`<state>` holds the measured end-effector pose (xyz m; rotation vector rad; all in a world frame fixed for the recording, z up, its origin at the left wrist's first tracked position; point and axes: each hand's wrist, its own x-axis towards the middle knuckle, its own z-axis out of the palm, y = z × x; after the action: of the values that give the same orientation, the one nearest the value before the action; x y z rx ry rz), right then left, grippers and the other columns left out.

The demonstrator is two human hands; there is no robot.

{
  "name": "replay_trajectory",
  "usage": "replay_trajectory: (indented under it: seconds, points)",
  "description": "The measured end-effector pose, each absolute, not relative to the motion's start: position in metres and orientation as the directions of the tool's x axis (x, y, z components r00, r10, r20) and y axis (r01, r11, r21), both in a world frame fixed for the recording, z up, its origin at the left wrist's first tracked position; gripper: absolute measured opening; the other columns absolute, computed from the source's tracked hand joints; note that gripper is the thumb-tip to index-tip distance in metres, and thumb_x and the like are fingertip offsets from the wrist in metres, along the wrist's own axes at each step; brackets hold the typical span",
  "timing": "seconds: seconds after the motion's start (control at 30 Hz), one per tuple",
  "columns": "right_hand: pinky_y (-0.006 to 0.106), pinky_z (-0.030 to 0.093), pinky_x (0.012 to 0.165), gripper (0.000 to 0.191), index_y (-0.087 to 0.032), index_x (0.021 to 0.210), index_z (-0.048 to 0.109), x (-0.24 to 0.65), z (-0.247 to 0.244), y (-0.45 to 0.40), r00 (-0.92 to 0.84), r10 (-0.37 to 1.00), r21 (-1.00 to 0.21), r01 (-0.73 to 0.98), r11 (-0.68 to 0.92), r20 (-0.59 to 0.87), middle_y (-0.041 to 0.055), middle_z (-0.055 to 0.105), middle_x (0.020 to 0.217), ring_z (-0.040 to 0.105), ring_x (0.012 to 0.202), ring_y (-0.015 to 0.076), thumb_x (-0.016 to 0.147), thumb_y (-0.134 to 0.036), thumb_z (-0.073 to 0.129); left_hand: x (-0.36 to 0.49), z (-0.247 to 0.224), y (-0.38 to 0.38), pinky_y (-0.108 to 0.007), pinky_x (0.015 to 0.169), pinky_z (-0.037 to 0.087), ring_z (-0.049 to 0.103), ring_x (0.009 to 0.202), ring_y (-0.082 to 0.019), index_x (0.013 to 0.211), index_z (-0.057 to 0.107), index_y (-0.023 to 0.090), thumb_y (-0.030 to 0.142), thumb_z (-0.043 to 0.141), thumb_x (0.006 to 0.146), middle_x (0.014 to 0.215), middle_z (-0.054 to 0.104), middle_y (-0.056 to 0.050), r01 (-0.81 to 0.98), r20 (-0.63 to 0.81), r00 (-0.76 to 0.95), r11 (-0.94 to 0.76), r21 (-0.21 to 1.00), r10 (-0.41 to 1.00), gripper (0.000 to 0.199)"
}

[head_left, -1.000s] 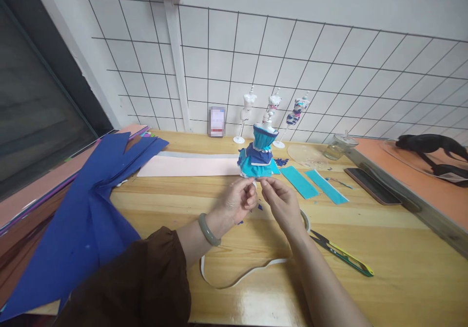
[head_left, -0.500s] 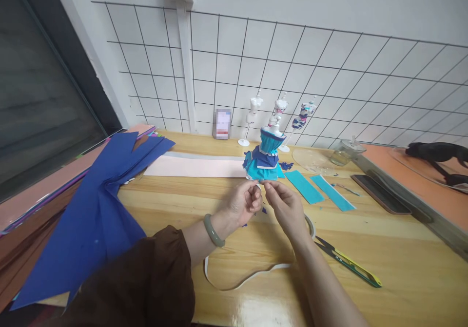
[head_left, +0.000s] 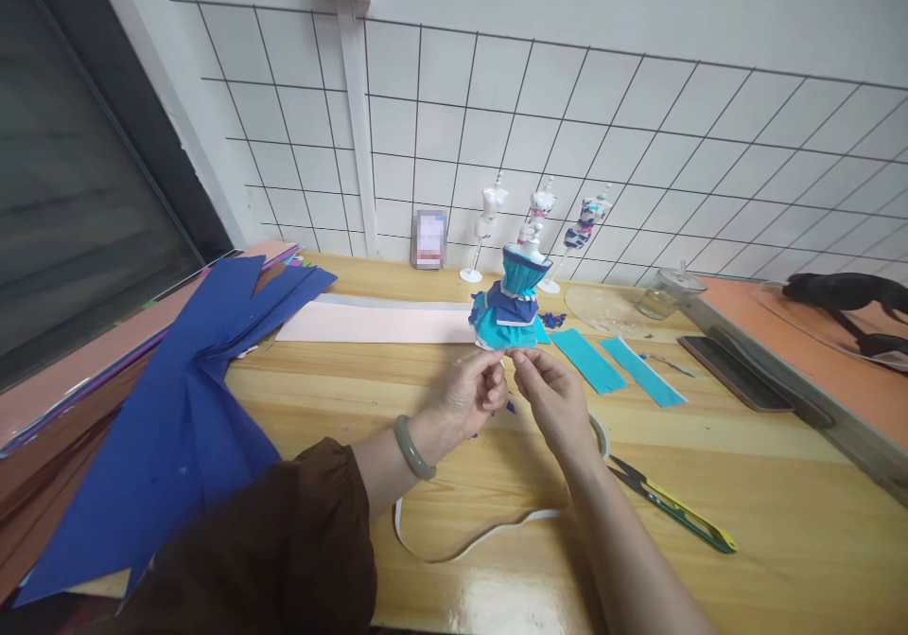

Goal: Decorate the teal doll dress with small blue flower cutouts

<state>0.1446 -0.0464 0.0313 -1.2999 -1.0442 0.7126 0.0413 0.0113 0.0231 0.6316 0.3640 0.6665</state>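
A small mannequin wears a pleated teal top (head_left: 525, 273) and a tiered teal and dark blue skirt (head_left: 505, 321). Just below the skirt's lower edge, my left hand (head_left: 474, 391) is closed in a pinch, its thumb and fingertip at the hem. My right hand (head_left: 557, 398) pinches at the same edge, close beside it. What lies between the fingertips is too small to make out in either hand. A thin white strip (head_left: 489, 536) curves over the table under my wrists.
Right of my hands lie snips (head_left: 673, 507), teal strips (head_left: 587, 361) and a dark phone (head_left: 734, 373). Blue paper (head_left: 177, 398) covers the left side, with a pale pink strip (head_left: 369, 323) behind. Bare mannequins (head_left: 489, 209) and a glass jar (head_left: 663, 296) stand at the back.
The whole view has shifted very slightly. Both hands keep their pinch at the skirt's hem, with hardly any movement.
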Motion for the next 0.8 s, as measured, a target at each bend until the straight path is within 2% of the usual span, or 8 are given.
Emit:
replay_trajectory:
  seconds: [0.2,0.43,0.7,0.8]
  points:
    - [0.022,0.035,0.049,0.032,-0.017,0.089,0.063,0.1431,0.0334,-0.0474,0.402,0.878,-0.958,0.221,0.184,0.261,-0.0012,0.053,0.064,0.041,0.053,0.0097,0.079,-0.046,0.056,0.0424,0.0217,0.0112,-0.018,0.035,0.018,0.036,0.035,-0.003,0.063,0.046,0.015,0.031,0.058,0.072,0.050,0.045,0.005,-0.498,-0.062,0.718,0.574,0.650,0.693,0.022]
    - [0.022,0.034,0.048,0.030,-0.018,0.080,0.058,0.1416,0.0352,-0.0470,0.392,0.876,-0.951,0.240,0.197,0.281,-0.0033,0.045,0.058,0.039,0.052,0.0098,0.080,-0.047,0.054,0.0424,0.0239,0.0095,-0.017,0.035,0.016,0.036,0.035,-0.002,0.063,0.046,0.014,0.032,0.065,0.069,0.052,0.044,0.005,-0.501,-0.039,0.685,0.509,0.700,0.727,0.027]
    - [0.022,0.034,0.048,0.030,-0.018,0.082,0.059,0.1411,0.0370,-0.0494,0.384,0.885,-0.945,0.286,0.157,0.263,-0.0034,0.047,0.058,0.040,0.051,0.0099,0.081,-0.046,0.052,0.0440,0.0205,0.0112,-0.017,0.036,0.016,0.037,0.037,-0.002,0.065,0.048,0.014,0.029,0.065,0.070,0.054,0.045,0.005,-0.509,-0.056,0.667,0.509,0.695,0.743,0.023]
    - [0.023,0.036,0.051,0.029,-0.017,0.083,0.060,0.1425,0.0352,-0.0491,0.385,0.878,-0.929,0.339,0.151,0.283,-0.0010,0.054,0.063,0.045,0.055,0.0111,0.082,-0.045,0.051,0.0442,0.0205,0.0114,-0.017,0.036,0.016,0.037,0.036,-0.002,0.064,0.047,0.014,0.028,0.064,0.070,0.053,0.044,0.005,-0.505,-0.065,0.660,0.506,0.699,0.748,0.024]
